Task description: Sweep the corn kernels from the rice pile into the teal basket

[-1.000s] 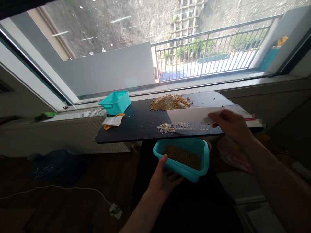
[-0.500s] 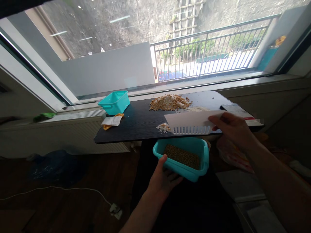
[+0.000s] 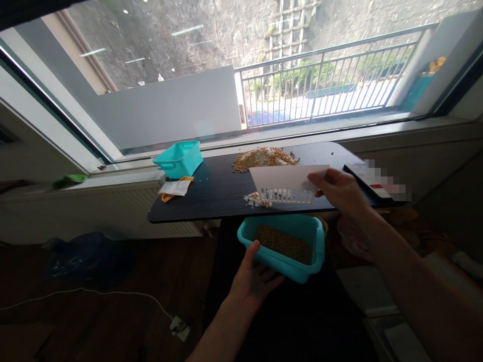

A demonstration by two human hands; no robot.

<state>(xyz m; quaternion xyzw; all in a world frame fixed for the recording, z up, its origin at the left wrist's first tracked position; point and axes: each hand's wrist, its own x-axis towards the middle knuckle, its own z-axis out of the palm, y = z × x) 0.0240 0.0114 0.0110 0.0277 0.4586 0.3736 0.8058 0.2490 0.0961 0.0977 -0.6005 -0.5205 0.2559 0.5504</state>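
My left hand [image 3: 252,281] grips the near side of a teal plastic basket [image 3: 271,259], thumb over the rim and fingers underneath. Small greenish-brown beans or grains [image 3: 283,242] cover its bottom. My right hand [image 3: 337,188] pinches a white slotted card [image 3: 287,177] by its right end, slots facing down. The card is over the black tabletop [image 3: 211,201], behind a small pile of white and orange grains [image 3: 256,199] that it partly overlaps. Farther back lies a larger heap of yellow kernels mixed with white grains [image 3: 264,158].
Another teal basket [image 3: 181,158] stands at the table's back left, beside a white packet on yellow cloth [image 3: 175,188]. A dark flat object [image 3: 372,183] lies at the right end. A radiator [image 3: 121,201] and window are behind. A power strip [image 3: 180,328] lies on the floor.
My right hand has moved the slotted card left and slightly up, with its slots now over part of the small grain pile. My left hand and the basket have stayed put.
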